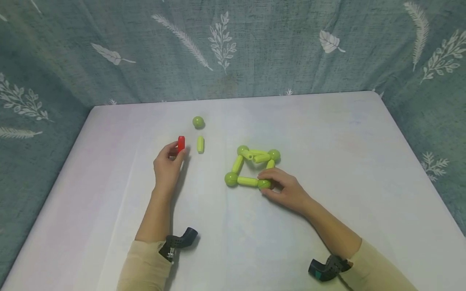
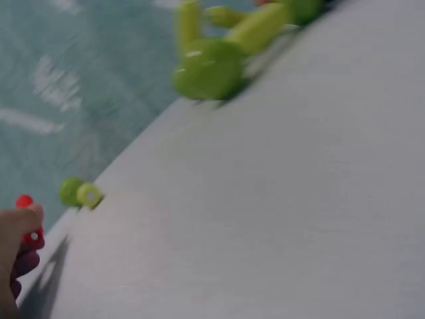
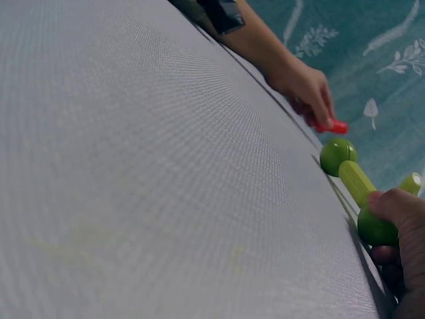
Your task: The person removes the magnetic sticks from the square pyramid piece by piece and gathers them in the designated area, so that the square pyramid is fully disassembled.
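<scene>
Between its thumb and fingers, my left hand (image 1: 166,166) pinches a short red rod (image 1: 181,142), held up above the table. In the left wrist view the red rod (image 2: 34,237) shows a round hole in one end. My right hand (image 1: 287,190) grips a green ball (image 1: 263,184) at the near right corner of a four-sided frame built of green balls and light green rods (image 1: 247,181). Two more rods, one a stub (image 1: 262,158), point inward from the far corner balls. Part of the right side rod is hidden behind my fingers.
A loose green ball (image 1: 198,122) and a loose light green rod (image 1: 200,144) lie just right of and beyond my left hand. The white table (image 1: 327,133) ends at a teal leaf-patterned curtain (image 1: 269,48) along the back and sides.
</scene>
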The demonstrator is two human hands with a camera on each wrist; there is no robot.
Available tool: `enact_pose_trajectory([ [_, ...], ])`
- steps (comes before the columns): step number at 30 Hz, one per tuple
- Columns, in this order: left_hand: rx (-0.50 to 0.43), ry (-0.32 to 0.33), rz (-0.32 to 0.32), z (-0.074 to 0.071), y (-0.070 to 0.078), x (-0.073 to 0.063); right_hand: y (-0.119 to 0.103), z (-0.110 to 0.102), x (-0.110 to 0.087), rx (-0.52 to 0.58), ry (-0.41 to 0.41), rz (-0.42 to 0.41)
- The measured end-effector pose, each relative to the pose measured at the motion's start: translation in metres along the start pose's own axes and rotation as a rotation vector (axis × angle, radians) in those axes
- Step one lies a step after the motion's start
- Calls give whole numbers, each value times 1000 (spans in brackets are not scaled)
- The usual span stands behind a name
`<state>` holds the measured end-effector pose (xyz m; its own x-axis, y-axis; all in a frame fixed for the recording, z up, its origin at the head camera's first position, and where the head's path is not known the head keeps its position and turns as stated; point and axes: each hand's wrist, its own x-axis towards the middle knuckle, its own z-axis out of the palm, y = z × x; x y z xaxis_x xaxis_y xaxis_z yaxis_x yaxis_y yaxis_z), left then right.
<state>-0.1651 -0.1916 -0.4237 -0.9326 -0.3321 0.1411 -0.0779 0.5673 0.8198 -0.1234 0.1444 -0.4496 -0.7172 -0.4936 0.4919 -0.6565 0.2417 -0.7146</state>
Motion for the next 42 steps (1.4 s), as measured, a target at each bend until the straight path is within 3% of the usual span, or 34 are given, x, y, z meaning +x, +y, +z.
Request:
enact_pose_trajectory([
  [5, 171, 30, 3, -2, -12, 6, -3, 0, 1, 13, -6, 2],
  [10, 330, 49, 104, 7, -12, 10, -3, 0, 1, 15, -1, 12],
  [14, 394, 75, 129, 11, -10, 9, -5, 1, 1, 24, -4, 10],
  [21, 350, 54, 92, 11, -8, 4, -3, 2, 0, 8, 2, 29],
  [25, 295, 78, 82, 10, -8, 0, -4, 1, 0, 7, -3, 30],
  [28, 177, 113, 182, 11, -3, -3, -5, 1, 2, 14, -4, 32],
  [31, 12, 126, 364, 18, 6, -7, -5, 0, 2, 26, -11, 40],
  [34, -117, 72, 487, 32, 21, -12, -5, -1, 1, 19, -19, 49],
  [36, -145, -17, 515, 43, 33, -15, -4, -2, 1, 17, -18, 52],
  [39, -98, -212, 510, 61, 50, -18, -4, -2, 1, 13, -10, 49],
  [42, 18, -395, 509, 77, 61, -18, -8, -1, 3, 26, -5, 38],
])
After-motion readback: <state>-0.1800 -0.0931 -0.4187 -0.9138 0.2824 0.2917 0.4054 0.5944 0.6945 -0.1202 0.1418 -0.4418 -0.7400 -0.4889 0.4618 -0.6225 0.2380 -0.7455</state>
